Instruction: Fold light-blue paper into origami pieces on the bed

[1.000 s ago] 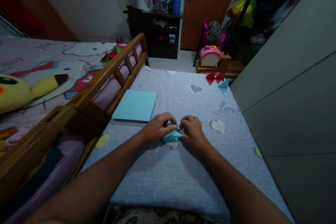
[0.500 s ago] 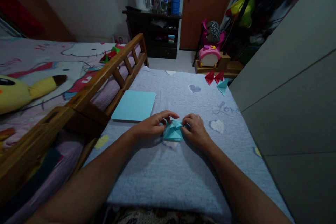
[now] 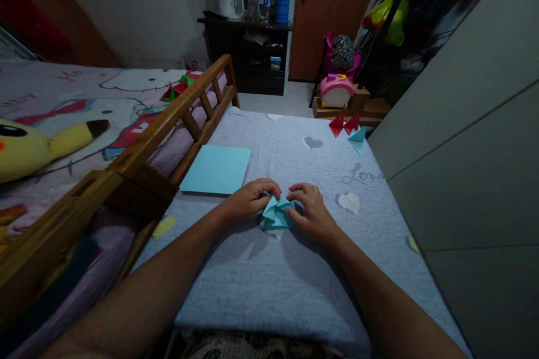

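A small light-blue folded paper [image 3: 278, 219] lies on the cloth-covered surface in front of me, with several flaps raised along its top. My left hand [image 3: 252, 199] pinches its upper left part between thumb and fingers. On the other side, my right hand [image 3: 308, 207] has its thumb and fingertips on the right flap. Beyond my left forearm rests a stack of flat light-blue paper squares [image 3: 215, 169]. Two red folded papers [image 3: 336, 125] and a light-blue folded paper [image 3: 357, 139] sit at the far right corner.
A wooden bed rail [image 3: 168, 129] runs along the left, with a yellow plush toy [image 3: 25, 151] on the bed behind it. A pale cabinet wall [image 3: 471, 140] borders the right. Past the far edge stand a dark cabinet [image 3: 261, 78] and a pink toy case [image 3: 337, 91].
The folded paper's flaps have opened and shifted under my fingers. My left fingers have come down onto its upper left, and my right thumb has moved inward over the right flap.
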The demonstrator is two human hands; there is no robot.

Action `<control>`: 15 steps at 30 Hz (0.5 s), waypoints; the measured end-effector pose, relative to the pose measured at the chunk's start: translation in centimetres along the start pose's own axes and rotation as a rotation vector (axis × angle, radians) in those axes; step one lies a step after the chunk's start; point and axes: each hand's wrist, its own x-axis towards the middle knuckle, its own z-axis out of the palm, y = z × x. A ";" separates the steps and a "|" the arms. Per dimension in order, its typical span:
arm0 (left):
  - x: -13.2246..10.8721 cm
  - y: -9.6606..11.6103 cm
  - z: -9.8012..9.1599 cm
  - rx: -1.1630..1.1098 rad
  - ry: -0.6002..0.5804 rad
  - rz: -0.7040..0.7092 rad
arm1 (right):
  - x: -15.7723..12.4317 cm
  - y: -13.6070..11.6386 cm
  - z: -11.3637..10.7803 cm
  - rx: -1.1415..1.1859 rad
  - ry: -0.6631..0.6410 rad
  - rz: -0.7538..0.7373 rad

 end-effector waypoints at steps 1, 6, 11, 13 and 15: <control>0.0 0.0 0.0 -0.050 0.033 -0.016 | -0.1 0.1 -0.1 0.006 0.017 -0.009; -0.3 0.5 0.2 -0.290 0.273 -0.115 | 0.0 0.3 -0.7 0.107 0.144 -0.032; -0.4 1.7 1.5 -0.437 0.528 -0.102 | 0.1 0.6 -1.0 0.214 0.197 0.003; -0.4 1.8 1.9 -0.432 0.596 -0.067 | -0.1 0.6 -1.0 0.269 0.187 0.039; -0.3 1.7 2.1 -0.430 0.643 -0.068 | -0.2 0.5 -1.0 0.339 0.114 0.070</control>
